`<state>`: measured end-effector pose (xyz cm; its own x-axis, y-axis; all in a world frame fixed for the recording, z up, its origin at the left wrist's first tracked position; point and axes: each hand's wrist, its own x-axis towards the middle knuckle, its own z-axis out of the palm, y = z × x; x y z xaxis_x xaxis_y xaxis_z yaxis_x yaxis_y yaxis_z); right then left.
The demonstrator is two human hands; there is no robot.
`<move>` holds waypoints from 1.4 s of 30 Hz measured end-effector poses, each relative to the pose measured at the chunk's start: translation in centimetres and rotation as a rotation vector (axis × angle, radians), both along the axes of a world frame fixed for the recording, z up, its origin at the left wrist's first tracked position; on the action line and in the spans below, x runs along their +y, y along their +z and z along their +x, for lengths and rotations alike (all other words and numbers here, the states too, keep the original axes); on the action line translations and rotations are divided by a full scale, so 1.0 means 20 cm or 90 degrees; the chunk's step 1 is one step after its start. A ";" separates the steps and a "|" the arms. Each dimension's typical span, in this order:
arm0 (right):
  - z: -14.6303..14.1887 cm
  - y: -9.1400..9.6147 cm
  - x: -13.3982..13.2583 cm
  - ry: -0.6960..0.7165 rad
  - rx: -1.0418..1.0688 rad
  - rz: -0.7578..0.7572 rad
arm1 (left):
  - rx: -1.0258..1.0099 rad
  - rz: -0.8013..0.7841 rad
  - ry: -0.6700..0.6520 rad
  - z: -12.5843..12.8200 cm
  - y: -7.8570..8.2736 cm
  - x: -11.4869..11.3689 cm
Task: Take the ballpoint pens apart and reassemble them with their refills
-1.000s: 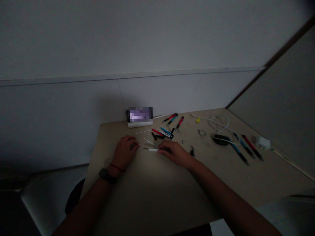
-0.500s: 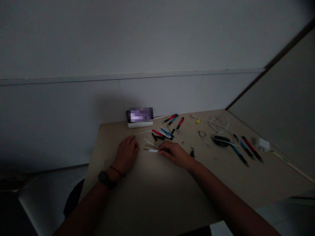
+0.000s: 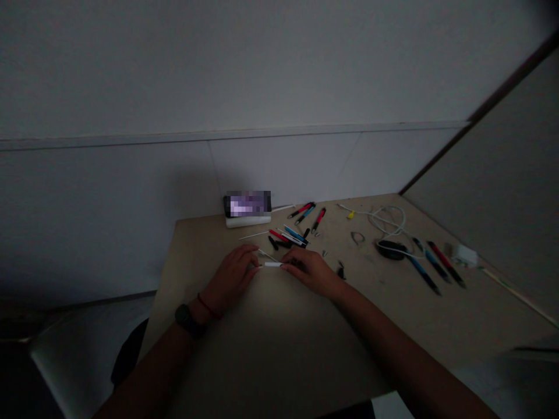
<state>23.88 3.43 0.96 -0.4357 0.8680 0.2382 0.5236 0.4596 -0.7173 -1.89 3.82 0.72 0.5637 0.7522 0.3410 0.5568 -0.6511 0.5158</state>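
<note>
A short white tube [image 3: 273,264] lies crosswise between my hands, just above the wooden desktop [image 3: 279,326]. My right hand [image 3: 308,271] grips its right end, with a small dark piece showing under the fingers. My left hand [image 3: 231,274] has its fingertips at the tube's left end, which they partly hide. A thin white rod [image 3: 268,255] lies just beyond the tube. Another thin rod [image 3: 253,235] rests farther back. A black watch and red cord circle my left wrist.
Disassembled red, blue and black pens [image 3: 288,237] lie beyond my hands, and more pens [image 3: 425,272] lie at the right. A white cable [image 3: 388,218], black oval object [image 3: 391,250] and white plug [image 3: 465,255] sit there too. A pixelated phone [image 3: 247,204] stands on a white box [image 3: 248,222] against the wall.
My left hand has moved right and reached the left end of the white tube. My right hand and the tube stay nearly in place.
</note>
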 end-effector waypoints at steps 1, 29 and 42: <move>0.00 0.00 0.00 0.005 0.002 0.001 | 0.000 -0.002 -0.009 0.00 0.00 0.00; 0.00 0.01 0.00 0.023 0.009 0.005 | -0.016 -0.038 -0.010 0.03 0.03 -0.01; -0.01 0.03 -0.01 0.013 0.045 -0.004 | -0.067 -0.038 0.047 0.01 0.02 -0.02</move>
